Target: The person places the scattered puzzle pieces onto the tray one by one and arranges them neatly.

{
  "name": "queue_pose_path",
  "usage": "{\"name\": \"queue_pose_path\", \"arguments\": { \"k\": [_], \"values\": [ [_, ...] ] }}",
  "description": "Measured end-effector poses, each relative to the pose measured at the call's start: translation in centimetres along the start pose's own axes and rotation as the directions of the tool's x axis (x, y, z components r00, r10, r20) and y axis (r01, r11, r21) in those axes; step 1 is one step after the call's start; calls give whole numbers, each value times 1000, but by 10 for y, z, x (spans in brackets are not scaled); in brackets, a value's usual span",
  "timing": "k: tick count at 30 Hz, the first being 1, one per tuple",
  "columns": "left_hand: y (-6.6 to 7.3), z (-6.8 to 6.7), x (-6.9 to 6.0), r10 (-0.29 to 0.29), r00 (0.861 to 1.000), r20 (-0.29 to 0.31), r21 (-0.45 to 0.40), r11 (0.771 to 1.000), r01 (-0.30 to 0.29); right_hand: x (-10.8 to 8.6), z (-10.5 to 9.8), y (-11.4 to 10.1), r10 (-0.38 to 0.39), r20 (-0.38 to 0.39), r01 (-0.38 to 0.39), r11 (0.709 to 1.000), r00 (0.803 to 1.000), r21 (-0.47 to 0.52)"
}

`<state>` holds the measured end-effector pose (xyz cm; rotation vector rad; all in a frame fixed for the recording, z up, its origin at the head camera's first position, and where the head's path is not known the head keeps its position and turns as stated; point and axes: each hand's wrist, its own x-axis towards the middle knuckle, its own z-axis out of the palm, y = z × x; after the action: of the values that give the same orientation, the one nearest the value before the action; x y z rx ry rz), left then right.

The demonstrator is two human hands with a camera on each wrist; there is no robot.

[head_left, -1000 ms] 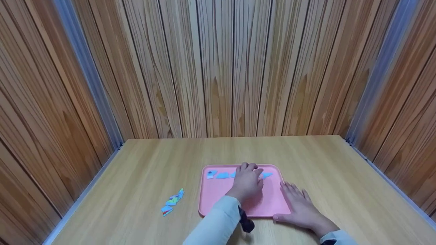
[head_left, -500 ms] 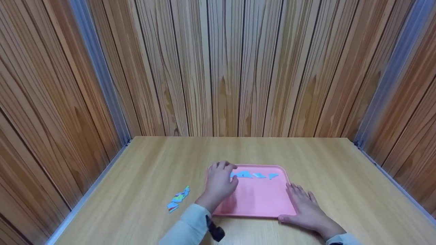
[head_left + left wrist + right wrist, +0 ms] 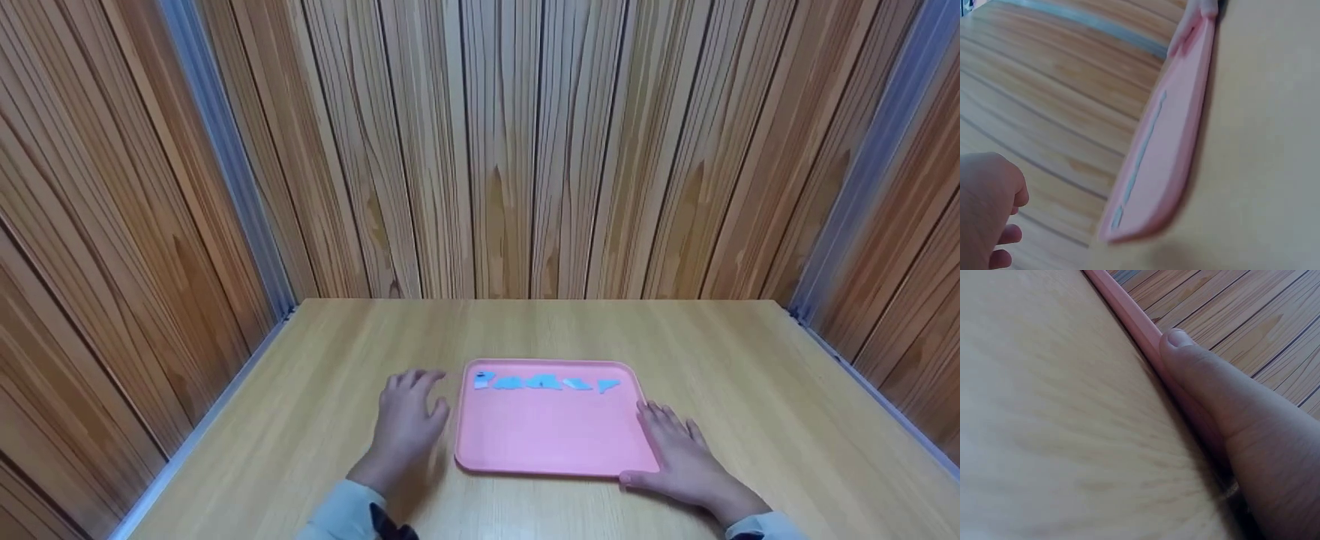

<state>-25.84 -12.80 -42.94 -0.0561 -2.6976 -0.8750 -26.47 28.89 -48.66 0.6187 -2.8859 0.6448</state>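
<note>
A pink tray [image 3: 555,439] lies on the table, with a row of several flat, irregular blue pieces [image 3: 543,382] along its far side. Left of the tray, my left hand [image 3: 409,424] hovers with its fingers spread and loosely bent. It covers the spot where loose colored pieces lay, and no held piece shows. My right hand [image 3: 682,457] rests at the tray's near right corner, its fingers straight along the right side. In the right wrist view, the thumb [image 3: 1196,368] touches the tray's rim [image 3: 1134,318].
The light wooden table [image 3: 375,330] extends around the tray. Wood-plank panels [image 3: 502,150] rise behind it and on both sides, with grey metal strips [image 3: 225,150] at the corners.
My left hand has moved left from over the tray to beside it, uncovering the row of blue pieces and hiding the loose ones. My right hand stays on the tray's corner.
</note>
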Motion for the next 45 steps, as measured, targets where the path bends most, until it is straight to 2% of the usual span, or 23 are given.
{"name": "queue_pose_path", "arguments": {
  "k": [4, 9, 12, 15, 22, 24, 31, 38, 45],
  "values": [
    [-30, -9, -9, -32, 999, 9, -14, 999, 32, 1, 0, -1, 12, 15, -12, 1000, 1000, -1],
    [-67, -12, -20, -77, 997, 27, -15, 997, 78, 1, 2, 0, 20, 20, -20, 1000, 1000, -4],
    [-83, -13, -25, -122, 991, 49, -8, 992, 122, 1, 3, 0, 26, 23, -26, 1000, 999, -2],
    [-91, -11, -26, -161, 984, 74, -7, 987, 162, 1, 2, -1, 30, 21, -30, 1000, 999, -4],
    [-102, -3, -29, -188, 979, 83, -5, 982, 189, 0, 3, -1, 19, 19, -18, 1000, 1000, -16],
    [-104, -2, -30, -177, 981, 84, 7, 984, 177, 0, 3, 0, 9, 13, -9, 1000, 1000, -10],
    [-105, -1, -33, -89, 989, 115, 82, 993, 80, -2, 1, 3, -2, -16, 2, 1000, 1000, -22],
    [-103, -7, -31, -104, 988, 110, 113, 989, 92, 0, 0, 0, 6, 1, -6, 1000, 1000, -15],
    [-99, -8, -28, -95, 991, 98, 159, 984, 78, 2, 2, 1, -5, -9, 4, 1000, 1000, -22]
  ]
}}
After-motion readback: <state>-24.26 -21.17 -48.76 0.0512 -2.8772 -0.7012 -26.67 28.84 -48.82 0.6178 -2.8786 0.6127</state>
